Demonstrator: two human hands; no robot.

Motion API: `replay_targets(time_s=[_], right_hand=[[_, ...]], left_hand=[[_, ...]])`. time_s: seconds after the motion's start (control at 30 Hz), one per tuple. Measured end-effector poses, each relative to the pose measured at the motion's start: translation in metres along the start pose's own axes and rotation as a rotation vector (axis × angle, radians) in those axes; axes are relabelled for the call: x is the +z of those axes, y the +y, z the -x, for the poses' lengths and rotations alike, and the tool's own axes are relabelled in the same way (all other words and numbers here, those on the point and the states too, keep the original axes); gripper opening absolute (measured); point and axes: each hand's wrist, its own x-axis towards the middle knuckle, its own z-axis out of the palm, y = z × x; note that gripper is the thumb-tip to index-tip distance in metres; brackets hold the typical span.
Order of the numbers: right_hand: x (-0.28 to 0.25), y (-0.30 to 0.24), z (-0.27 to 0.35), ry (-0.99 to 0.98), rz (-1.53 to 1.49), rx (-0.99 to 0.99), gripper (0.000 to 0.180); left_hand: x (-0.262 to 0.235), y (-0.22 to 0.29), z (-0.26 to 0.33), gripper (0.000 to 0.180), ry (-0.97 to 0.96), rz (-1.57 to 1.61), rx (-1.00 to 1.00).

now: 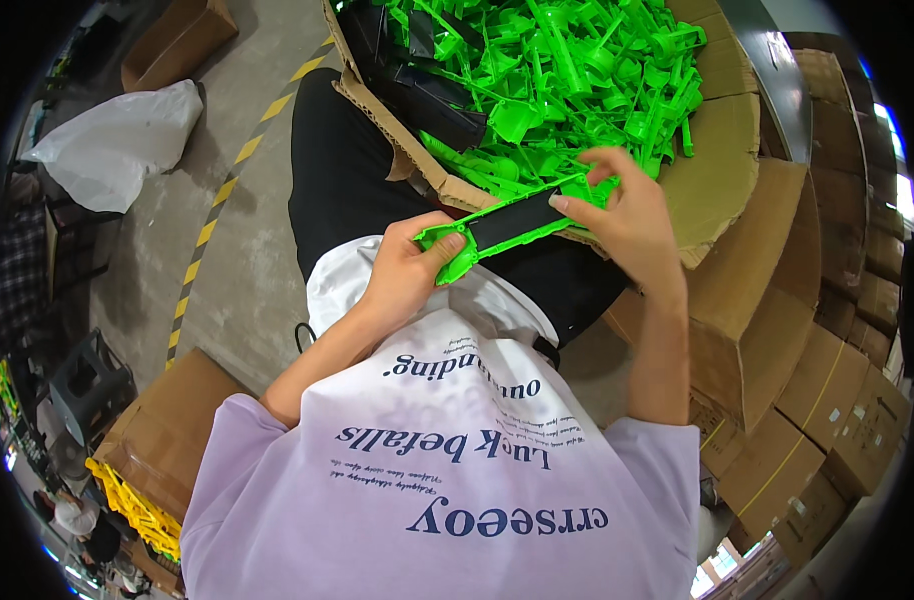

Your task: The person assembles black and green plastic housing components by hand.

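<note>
Above my lap I hold a long, narrow green plastic housing (525, 236) with a flat black panel (517, 218) lying along its inside. My left hand (409, 266) is closed round its left end, thumb on top of the green plastic. At the other end is my right hand (632, 215), its thumb on the black panel and its fingers curled past the far edge. Just beyond, a large cardboard box (722, 190) is heaped with loose green plastic parts (577, 75). Several black plastic pieces (432, 105) lie at the heap's left side.
Open cardboard boxes (737, 330) and stacked cartons (827, 410) stand on the right. On the left floor, a white plastic bag (127, 140) lies beyond yellow-black tape (217, 205). A brown carton (167, 425) and yellow plastic parts (137, 510) are at lower left.
</note>
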Motion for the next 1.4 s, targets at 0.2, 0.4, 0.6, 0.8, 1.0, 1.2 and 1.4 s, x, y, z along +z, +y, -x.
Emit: replay_targets(time_s=[0.2,0.4,0.6,0.8,1.0,1.2,1.4], right_hand=[[-0.012,0.008,-0.038,-0.707,-0.248,0.245,0.023],[-0.007,0.005,-0.048,-0.901,-0.304,0.297,0.027],[-0.009,0.013,-0.042,-0.813,-0.232,0.134,0.034],[-0.013,0.008,-0.038,-0.757,-0.208,0.006,0.032],[-0.018,-0.018,-0.012,-0.647,-0.414,0.179,0.032],[-0.029,-0.033,0.017,-0.388,-0.475,-0.181,0.029],[-0.029,-0.035,0.026,-0.351,-0.491,-0.178,0.026]], left_hand=[[-0.005,0.001,-0.002,0.013,-0.019,-0.095,-0.067],[-0.007,0.012,-0.004,0.019,-0.088,-0.123,-0.123],[-0.002,0.017,-0.007,0.022,-0.095,-0.171,-0.244],[0.004,0.020,-0.004,0.021,0.013,-0.147,-0.198],[0.003,0.024,-0.001,0.013,-0.019,0.048,-0.182],[0.007,0.039,0.022,0.008,-0.124,0.196,-0.178],[0.012,0.050,0.031,0.008,-0.146,0.187,-0.210]])
